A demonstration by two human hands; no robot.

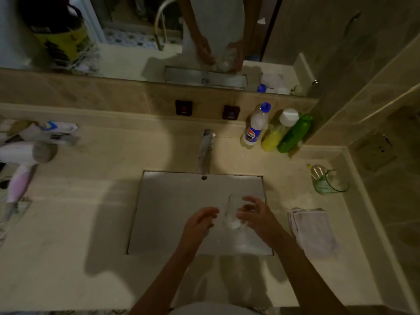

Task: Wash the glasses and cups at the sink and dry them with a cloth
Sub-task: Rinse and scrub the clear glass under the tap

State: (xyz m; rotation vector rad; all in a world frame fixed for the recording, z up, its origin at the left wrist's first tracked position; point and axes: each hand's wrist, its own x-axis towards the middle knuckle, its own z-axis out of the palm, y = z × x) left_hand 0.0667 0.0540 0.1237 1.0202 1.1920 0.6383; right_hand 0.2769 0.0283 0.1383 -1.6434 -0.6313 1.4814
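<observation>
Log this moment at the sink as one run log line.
step: washing | right hand: holds clear glass over sink | left hand: beside glass | tap: no water visible | cloth: on counter, right

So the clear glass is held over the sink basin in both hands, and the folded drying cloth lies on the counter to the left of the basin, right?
Not quite: the cloth lies on the counter to the right of the basin, as the head view shows. The rest holds: the clear glass is over the basin between the left hand and right hand.

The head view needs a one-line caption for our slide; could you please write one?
Both hands, left and right, hold a clear glass over the sink, folded cloth waiting on the counter.
</observation>
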